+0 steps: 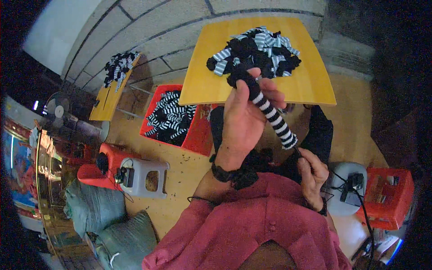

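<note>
Stretched out in front of me is a black-and-white striped knitted tube, like a sock [273,118], with a bunched black end at the top. My left hand [244,118] is closed around its upper part, with the thumb pressed on the black end. Just below the tube's lower striped end, my right hand [313,174] has its fingers pinched together. Something thin and dark seems to run between these fingers and the tube, too small to name. Beyond my hands, a heap of grey-striped and black knitted pieces [258,50] lies on the yellow table [310,90].
Left of the table stands a red bin [198,141] filled with striped knits. A second yellow board [104,101] carries more. Grey stool [158,175] and red stool are at the left, another grey stool [339,204] and red stool [391,193] at right. Green sacks [128,240] lie lower left.
</note>
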{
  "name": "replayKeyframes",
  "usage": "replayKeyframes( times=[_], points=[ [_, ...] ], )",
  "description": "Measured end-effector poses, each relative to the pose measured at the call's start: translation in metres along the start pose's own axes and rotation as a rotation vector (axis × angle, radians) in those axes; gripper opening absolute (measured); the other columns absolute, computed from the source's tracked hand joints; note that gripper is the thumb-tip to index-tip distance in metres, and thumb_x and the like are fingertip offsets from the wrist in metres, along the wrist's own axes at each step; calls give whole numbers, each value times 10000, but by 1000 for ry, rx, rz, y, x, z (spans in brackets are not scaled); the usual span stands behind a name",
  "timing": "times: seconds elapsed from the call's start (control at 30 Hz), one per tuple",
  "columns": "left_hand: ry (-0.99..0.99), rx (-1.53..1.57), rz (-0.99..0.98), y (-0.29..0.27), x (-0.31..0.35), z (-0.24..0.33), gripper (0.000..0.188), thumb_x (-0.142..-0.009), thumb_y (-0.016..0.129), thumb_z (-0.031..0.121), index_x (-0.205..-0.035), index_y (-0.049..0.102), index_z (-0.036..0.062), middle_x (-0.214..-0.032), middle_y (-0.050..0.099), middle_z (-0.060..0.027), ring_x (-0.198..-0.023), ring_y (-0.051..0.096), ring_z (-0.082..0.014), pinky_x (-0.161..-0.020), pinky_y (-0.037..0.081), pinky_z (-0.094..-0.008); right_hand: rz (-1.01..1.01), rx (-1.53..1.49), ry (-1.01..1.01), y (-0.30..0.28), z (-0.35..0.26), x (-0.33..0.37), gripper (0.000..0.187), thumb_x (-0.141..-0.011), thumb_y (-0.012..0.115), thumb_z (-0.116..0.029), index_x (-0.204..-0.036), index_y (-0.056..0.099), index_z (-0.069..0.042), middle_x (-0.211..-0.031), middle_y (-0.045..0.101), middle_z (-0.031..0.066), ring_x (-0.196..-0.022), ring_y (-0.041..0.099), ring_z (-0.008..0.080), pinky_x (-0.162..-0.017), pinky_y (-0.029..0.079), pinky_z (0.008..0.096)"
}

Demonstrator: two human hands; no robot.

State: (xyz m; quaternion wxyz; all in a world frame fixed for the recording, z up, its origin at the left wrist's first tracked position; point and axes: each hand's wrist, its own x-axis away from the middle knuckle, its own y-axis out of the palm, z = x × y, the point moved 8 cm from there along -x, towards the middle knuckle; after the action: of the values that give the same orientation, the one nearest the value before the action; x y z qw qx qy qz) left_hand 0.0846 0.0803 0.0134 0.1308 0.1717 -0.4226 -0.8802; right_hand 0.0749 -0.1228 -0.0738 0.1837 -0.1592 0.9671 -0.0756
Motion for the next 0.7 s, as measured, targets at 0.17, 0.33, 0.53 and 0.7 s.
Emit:
replayKeyframes(
  times=[0.17,0.33,0.53,0.7],
  points=[
    [51,108,-117,6,-2,8,256,-957,403,354,-996,481,113,-711,458,-26,-548,450,-149,-526,379,-290,46,73,-89,4,4,11,187,-850,575,-72,-1012,639,-4,-673,555,-9,-560,454,51,-501,358,207],
    [63,102,-147,17,15,-6,278,-957,381,371,-974,480,112,-670,419,10,-450,313,-74,-431,267,-224,36,8,-39,13,-4,12,162,-855,574,-72,-983,636,4,-663,545,-22,-564,451,46,-498,351,197],
    [21,88,-185,25,35,-24,274,-943,414,384,-967,469,116,-644,410,9,-432,285,-63,-405,241,-223,40,-232,155,17,7,18,130,-832,598,-64,-932,633,12,-712,589,0,-600,488,57,-528,382,211],
    [-20,67,-227,25,37,-25,279,-945,403,389,-1011,472,127,-655,423,-5,-435,311,-77,-408,260,-233,-139,-829,510,36,19,22,124,-815,608,-48,-920,646,6,-737,625,10,-648,532,64,-591,434,221]
  ],
)
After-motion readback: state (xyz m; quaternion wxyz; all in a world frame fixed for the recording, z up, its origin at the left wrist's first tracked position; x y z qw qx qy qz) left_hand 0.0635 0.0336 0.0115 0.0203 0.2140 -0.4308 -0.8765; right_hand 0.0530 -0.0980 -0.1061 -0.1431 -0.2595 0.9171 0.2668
